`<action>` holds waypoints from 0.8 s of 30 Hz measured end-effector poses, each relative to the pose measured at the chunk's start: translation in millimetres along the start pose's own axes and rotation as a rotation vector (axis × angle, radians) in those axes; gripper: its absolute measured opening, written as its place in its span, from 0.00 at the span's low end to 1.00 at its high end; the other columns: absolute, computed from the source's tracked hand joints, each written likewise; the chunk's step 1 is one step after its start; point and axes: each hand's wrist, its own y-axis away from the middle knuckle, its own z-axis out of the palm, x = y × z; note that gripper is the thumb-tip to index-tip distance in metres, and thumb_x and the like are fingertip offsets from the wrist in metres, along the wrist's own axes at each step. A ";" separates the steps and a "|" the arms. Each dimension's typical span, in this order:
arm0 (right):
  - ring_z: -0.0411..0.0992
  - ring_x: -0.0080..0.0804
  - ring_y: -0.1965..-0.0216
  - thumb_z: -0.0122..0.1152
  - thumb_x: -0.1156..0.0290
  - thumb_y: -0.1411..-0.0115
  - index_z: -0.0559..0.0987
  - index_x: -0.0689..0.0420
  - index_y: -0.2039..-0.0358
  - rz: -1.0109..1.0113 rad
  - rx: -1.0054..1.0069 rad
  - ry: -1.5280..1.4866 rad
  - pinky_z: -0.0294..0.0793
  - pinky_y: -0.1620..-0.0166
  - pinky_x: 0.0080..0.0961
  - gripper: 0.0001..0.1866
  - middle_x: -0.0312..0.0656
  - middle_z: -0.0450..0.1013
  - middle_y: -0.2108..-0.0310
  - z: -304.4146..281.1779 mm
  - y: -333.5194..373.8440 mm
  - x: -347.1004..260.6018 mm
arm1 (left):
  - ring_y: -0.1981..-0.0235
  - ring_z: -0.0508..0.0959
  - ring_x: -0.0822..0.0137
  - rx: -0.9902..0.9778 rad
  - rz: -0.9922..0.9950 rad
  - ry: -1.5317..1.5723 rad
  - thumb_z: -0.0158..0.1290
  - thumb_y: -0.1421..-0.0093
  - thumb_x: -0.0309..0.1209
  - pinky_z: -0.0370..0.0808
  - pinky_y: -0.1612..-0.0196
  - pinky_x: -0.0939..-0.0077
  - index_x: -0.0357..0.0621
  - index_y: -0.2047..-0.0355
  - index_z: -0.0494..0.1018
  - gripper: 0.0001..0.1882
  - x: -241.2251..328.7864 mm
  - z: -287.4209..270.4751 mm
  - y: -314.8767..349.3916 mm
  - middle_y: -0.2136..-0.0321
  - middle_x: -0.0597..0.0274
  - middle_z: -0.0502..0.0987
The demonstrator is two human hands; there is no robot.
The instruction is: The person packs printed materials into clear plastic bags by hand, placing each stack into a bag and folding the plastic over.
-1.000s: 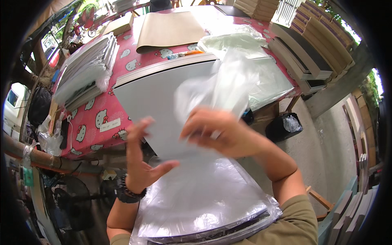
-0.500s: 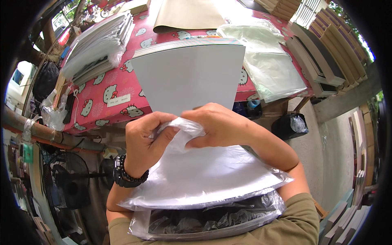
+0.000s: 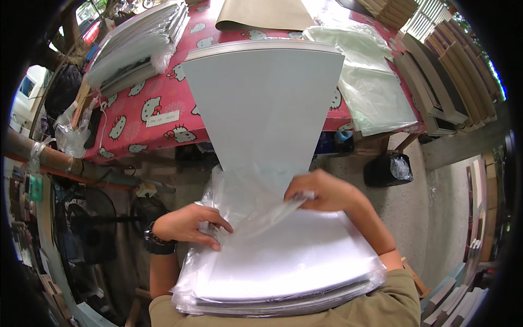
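Note:
A clear plastic bag (image 3: 197, 272) wraps a stack of flat white sheets (image 3: 267, 261) close against my body. My right hand (image 3: 321, 191) is closed on the bag's loose upper edge and lifts it in a slanting fold. On the left of the stack lies my left hand (image 3: 193, 224), its thumb and forefinger apart and resting against the plastic. Just beyond my hands, a tall pile of pale grey-white boards (image 3: 261, 103) leans from the table's edge down toward the bag. The plastic partly covers the lower end of those boards.
A pink cloth with cartoon cats covers the table (image 3: 163, 133). On it are a plastic-wrapped stack (image 3: 136, 46) at left, a brown sheet (image 3: 261, 15) and clear plastic bags (image 3: 376, 98). Thick boards (image 3: 430, 82) stand at right. A black fan (image 3: 90, 229) is at lower left.
My hands have moved apart and lower from the bunched plastic. The left has loosened its pinch and the right has drawn the bag's edge rightward. The upper wrapped sheets now lie lower, over the dark ones.

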 end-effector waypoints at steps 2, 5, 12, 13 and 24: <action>0.69 0.32 0.68 0.56 0.80 0.58 0.72 0.61 0.66 0.065 -0.067 -0.136 0.68 0.65 0.23 0.15 0.43 0.71 0.69 23.5 8.1 10.9 | 0.72 0.67 0.73 -0.047 -0.060 0.132 0.62 0.59 0.37 0.65 0.68 0.81 0.41 0.66 0.71 0.21 -19.2 15.8 -4.7 0.75 0.66 0.69; 0.69 0.29 0.67 0.56 0.79 0.57 0.72 0.62 0.65 0.157 -0.030 -0.264 0.67 0.63 0.22 0.15 0.42 0.71 0.70 50.6 15.4 36.4 | 0.72 0.64 0.74 -0.108 -0.132 0.265 0.61 0.58 0.41 0.63 0.67 0.80 0.42 0.65 0.70 0.23 -36.0 29.2 -7.2 0.78 0.68 0.64; 0.67 0.26 0.68 0.59 0.76 0.55 0.71 0.62 0.64 0.174 0.150 -0.130 0.65 0.63 0.22 0.15 0.43 0.70 0.71 39.1 -7.6 78.0 | 0.64 0.70 0.67 0.242 -0.333 -0.103 0.58 0.59 0.28 0.67 0.63 0.76 0.39 0.65 0.68 0.19 -70.2 23.8 -25.6 0.68 0.58 0.71; 0.67 0.26 0.68 0.60 0.75 0.55 0.71 0.61 0.64 0.192 0.226 -0.084 0.65 0.63 0.22 0.16 0.43 0.70 0.71 28.4 -16.8 84.5 | 0.63 0.70 0.64 0.282 -0.337 -0.229 0.58 0.60 0.28 0.67 0.62 0.74 0.39 0.64 0.68 0.19 -87.9 14.0 -30.8 0.66 0.57 0.71; 0.67 0.22 0.72 0.57 0.74 0.53 0.72 0.63 0.64 -0.046 0.378 -0.101 0.66 0.66 0.19 0.14 0.38 0.70 0.73 -52.7 -64.3 -30.6 | 0.67 0.68 0.74 0.714 0.085 0.054 0.59 0.56 0.34 0.63 0.63 0.81 0.38 0.58 0.66 0.25 38.7 -25.3 -107.0 0.69 0.64 0.70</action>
